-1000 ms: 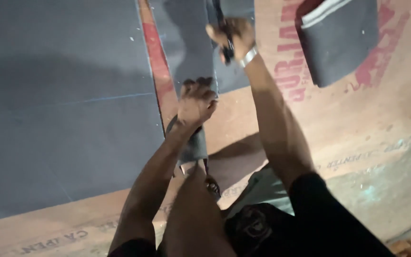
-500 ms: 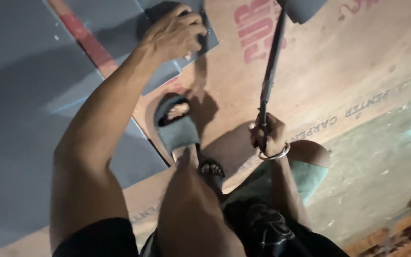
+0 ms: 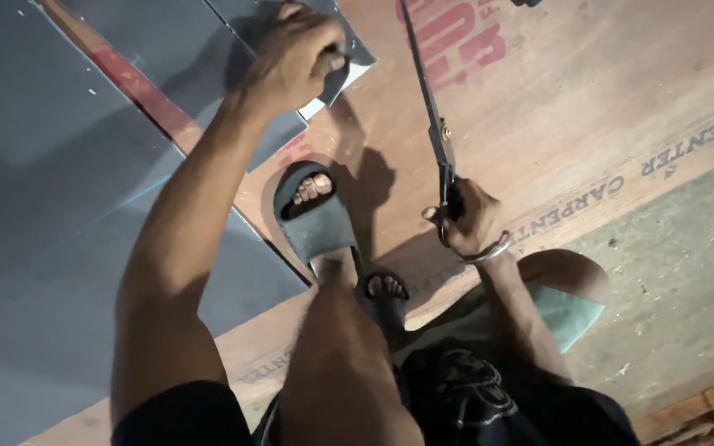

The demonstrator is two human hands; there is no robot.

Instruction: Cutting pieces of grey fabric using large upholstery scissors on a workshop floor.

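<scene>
Shears (image 3: 431, 107) gripped in right hand (image 3: 466, 221); left hand (image 3: 295, 58) fingers pinch grey sheet (image 3: 249, 91).

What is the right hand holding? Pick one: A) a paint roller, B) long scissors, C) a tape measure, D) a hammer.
B: the right hand grips the handles of long scissors, blades pointing away over the plywood board, while the left hand presses on a grey sheet.

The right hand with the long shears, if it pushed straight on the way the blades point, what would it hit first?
The right hand holds the shears pointing up-frame over the bare plywood board. Nothing shows in that line before the picture's top edge, though the blades' height above the board is unclear.
</scene>
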